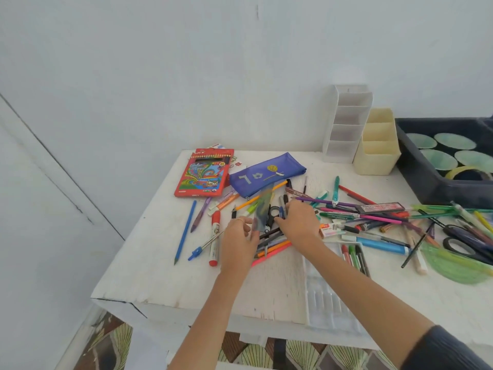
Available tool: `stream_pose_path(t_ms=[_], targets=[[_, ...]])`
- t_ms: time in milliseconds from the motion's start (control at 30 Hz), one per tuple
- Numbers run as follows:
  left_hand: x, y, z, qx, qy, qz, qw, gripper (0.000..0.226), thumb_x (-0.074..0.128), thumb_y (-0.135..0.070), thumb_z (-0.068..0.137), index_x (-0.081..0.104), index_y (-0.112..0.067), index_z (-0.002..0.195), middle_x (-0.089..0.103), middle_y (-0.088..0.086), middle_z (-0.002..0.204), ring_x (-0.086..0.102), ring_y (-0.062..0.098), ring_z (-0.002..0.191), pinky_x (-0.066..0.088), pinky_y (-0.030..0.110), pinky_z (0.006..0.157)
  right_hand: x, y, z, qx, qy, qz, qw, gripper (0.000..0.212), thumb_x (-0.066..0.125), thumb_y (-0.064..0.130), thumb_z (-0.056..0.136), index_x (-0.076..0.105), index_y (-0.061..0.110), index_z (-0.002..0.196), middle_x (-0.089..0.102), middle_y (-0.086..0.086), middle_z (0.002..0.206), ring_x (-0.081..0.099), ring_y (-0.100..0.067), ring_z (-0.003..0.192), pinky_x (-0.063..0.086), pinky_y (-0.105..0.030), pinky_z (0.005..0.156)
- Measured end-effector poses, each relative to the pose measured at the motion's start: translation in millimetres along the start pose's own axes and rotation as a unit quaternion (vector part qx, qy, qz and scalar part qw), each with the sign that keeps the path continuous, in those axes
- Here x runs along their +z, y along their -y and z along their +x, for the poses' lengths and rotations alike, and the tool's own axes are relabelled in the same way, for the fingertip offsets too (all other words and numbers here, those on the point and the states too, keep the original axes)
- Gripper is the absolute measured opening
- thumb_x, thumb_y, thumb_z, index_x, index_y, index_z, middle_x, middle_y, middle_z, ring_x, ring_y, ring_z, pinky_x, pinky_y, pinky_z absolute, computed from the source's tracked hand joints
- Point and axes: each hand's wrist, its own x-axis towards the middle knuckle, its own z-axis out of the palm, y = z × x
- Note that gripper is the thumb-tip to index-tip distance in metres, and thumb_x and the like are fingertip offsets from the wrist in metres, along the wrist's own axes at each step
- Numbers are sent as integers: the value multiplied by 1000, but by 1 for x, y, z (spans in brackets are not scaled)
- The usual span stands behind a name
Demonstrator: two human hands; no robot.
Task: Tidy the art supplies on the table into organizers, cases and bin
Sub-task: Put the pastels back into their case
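Over the pen pile (272, 245), left hand (237, 241) pinches a translucent ruler (262, 209), right hand (301, 222) a pen (282, 206).

Pens (381, 219) lie scattered beside flat blue case (266, 174).

Blurred between the left hand (237, 244) and right hand (301, 222): a see-through ruler (262, 212), markings unreadable. Hidden under both hands: part of the pen pile (272, 247). Right fingertips buried among pens, grip unclear. Crossed by the right forearm: a clear tray (328, 303). Far right of the right hand, cut off by the frame edge: a dark bin (421, 177) and a green protractor (458, 268). Too small to read: print on the eraser box (326, 231).
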Motion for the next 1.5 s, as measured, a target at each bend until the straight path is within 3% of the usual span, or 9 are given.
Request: stream_pose_path(t_ms=[200, 400, 600, 733, 867, 1067, 1200, 1367, 1500], targets=[[6, -7, 9, -72, 24, -62, 995, 38, 74, -15, 79, 55, -9, 112, 53, -3, 75, 53, 13, 72, 40, 20, 60, 4, 3, 3, 27, 4, 5, 1000, 18, 63, 24, 80, 64, 14, 95, 65, -8, 92, 58, -28, 96, 46, -30, 64], [7, -8, 12, -82, 30, -18, 996, 36, 67, -4, 82, 54, -8, 115, 63, 8, 90, 61, 19, 81, 41, 20, 63, -2, -3, -4, 46, -26, 258, 965, 16, 70, 18, 77, 73, 4, 86, 71, -11, 78, 66, -24, 79, 54, -39, 78], [0, -13, 8, -122, -1, 5, 992, 39, 62, -5, 85, 52, -8, 123, 65, 11, 105, 62, 21, 94, 39, 17, 62, -17, -6, 0, 64, -33, 391, 918, 19, 73, 12, 78, 72, 6, 96, 66, -2, 76, 57, -5, 64, 44, -12, 61], [-11, -24, 4, -135, -33, -37, 990, 43, 63, -4, 84, 51, -5, 126, 66, 11, 100, 63, 22, 93, 45, 23, 67, -27, -16, 0, 96, -9, 466, 879, 24, 72, 10, 80, 68, 2, 102, 70, -12, 86, 67, -23, 75, 58, -35, 75], [-12, -43, -8, -103, -20, -138, 985, 53, 64, -6, 84, 44, -12, 133, 62, 2, 82, 63, 16, 75, 51, 24, 63, -41, -27, -11, 81, 24, 510, 856, 30, 68, 1, 82, 60, 14, 109, 67, -15, 86, 68, -25, 71, 58, -26, 59], [1, -71, -28, -90, 73, -240, 964, 41, 61, -1, 82, 55, -17, 119, 66, 9, 84, 66, 21, 69, 53, 21, 56, -56, -60, -28, 55, 20, 452, 890, 36, 69, 1, 80, 63, 15, 113, 70, -13, 84, 70, -27, 78, 59, -35, 68], [19, -82, -42, -80, 123, -282, 948, 38, 61, 2, 84, 55, -15, 117, 61, 3, 80, 65, 15, 55, 59, 35, 66, -71, -84, -41, 63, 2, 376, 925, 36, 72, 7, 79, 61, 23, 110, 71, -3, 82, 70, -18, 75, 59, -35, 71], [45, -90, -55, -75, 169, -285, 941, 38, 62, -2, 87, 55, -11, 123, 66, 15, 92, 69, 28, 70, 59, 35, 69, -79, -109, -61, 77, 20, 358, 930, 34, 73, 4, 77, 64, 17, 108, 70, -7, 78, 70, -20, 69, 60, -38, 69], [60, -91, -62, -68, 194, -251, 946, 39, 60, 3, 86, 56, -12, 122, 62, 6, 80, 64, 6, 52, 55, 22, 54, -73, -123, -75, 55, 35, 338, 939, 33, 75, 7, 76, 65, 16, 106, 72, -9, 75, 70, -22, 72, 58, -39, 77]])
